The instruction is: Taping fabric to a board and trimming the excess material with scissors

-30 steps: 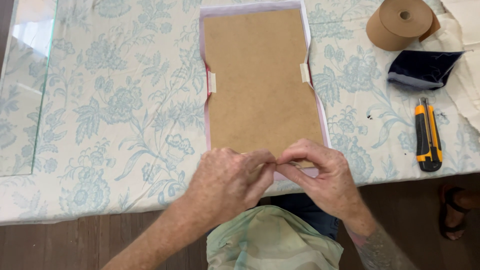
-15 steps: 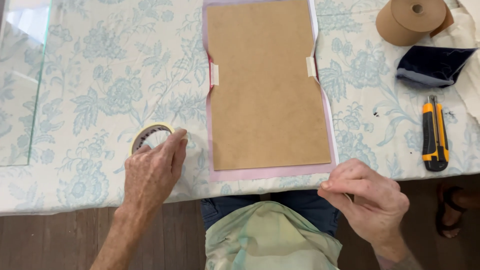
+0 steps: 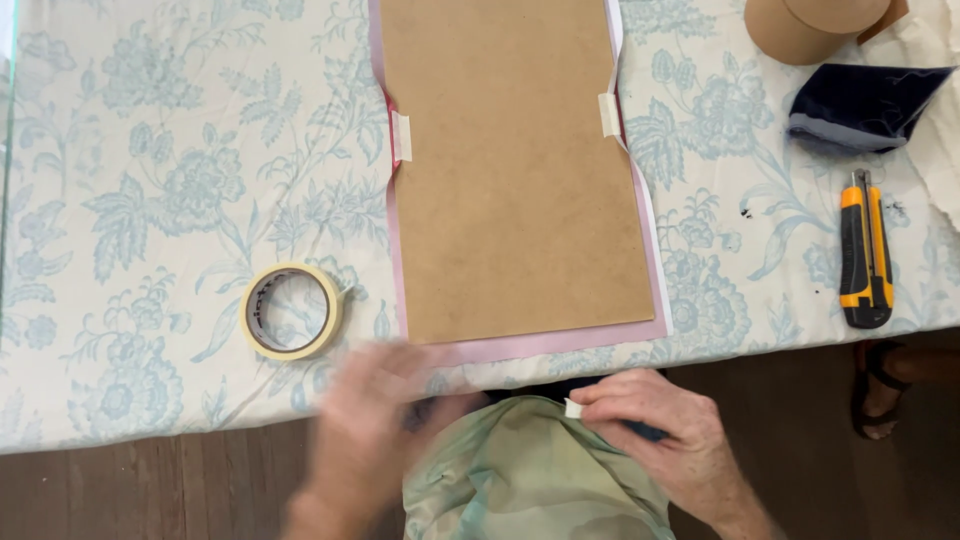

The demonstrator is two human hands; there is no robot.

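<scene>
The surface (image 3: 150, 180) is covered with a pale cloth printed with blue flowers, and it fills most of the view down to its near edge. Lying on it in the middle is a brown board (image 3: 515, 170), set on a slightly larger pink sheet (image 3: 560, 342) whose border shows along the board's left, right and near sides. Two short strips of cream tape (image 3: 402, 137) fix the board's left and right edges to the sheet. At the far right stands a large roll of brown paper tape (image 3: 810, 25), and just near of it a folded piece of dark blue cloth (image 3: 860, 108). Nearer on the right lies a yellow and black utility knife (image 3: 865, 250), pointing away from the person. On the left, well apart from the board, a roll of masking tape (image 3: 293, 311) lies flat. The left hand (image 3: 375, 420) is blurred by motion at the near edge of the surface, just near the roll and not touching it; whether it is open or closed cannot be told. The right hand (image 3: 665, 440) is off the surface over the person's lap, its fingers pinched together on a small piece of tape (image 3: 574, 408), the smallest thing here
</scene>
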